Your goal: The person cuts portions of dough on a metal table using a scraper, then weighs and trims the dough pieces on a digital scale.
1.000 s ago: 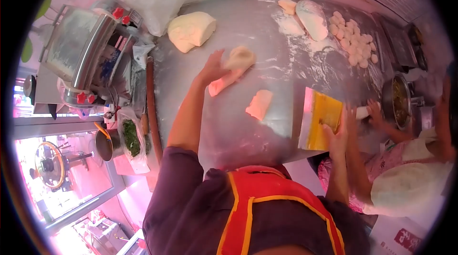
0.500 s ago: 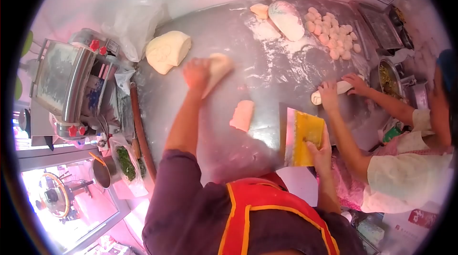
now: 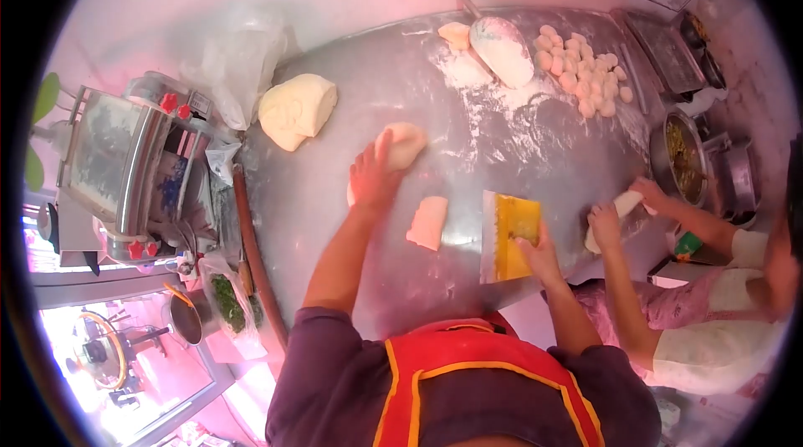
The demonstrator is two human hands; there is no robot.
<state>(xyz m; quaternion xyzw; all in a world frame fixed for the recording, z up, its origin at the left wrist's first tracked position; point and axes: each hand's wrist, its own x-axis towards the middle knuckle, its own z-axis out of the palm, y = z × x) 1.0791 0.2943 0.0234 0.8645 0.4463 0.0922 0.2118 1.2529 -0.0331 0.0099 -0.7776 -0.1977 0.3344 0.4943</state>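
Note:
My left hand (image 3: 374, 175) lies over an elongated piece of dough (image 3: 405, 146) on the metal table, its fingers spread across it. In my right hand (image 3: 538, 253) is a yellow scraper (image 3: 514, 229) with a pale blade, held upright just above the table, thumb on its face. Between the two hands a small flat piece of dough (image 3: 428, 223) rests on the table. A large lump of dough (image 3: 299, 109) sits farther back on the left.
Many small dough balls (image 3: 583, 71) and a flour scoop (image 3: 502, 51) stand at the back right. At the right a co-worker's hands (image 3: 606, 225) hold a dough roll. A rolling pin (image 3: 252, 246) and a machine (image 3: 109, 154) are at the left.
My left hand has moved over the elongated dough, from gripping to a flatter pose. The yellow scraper in my right hand has come left, nearer the small piece. The co-worker's dough roll has shifted right.

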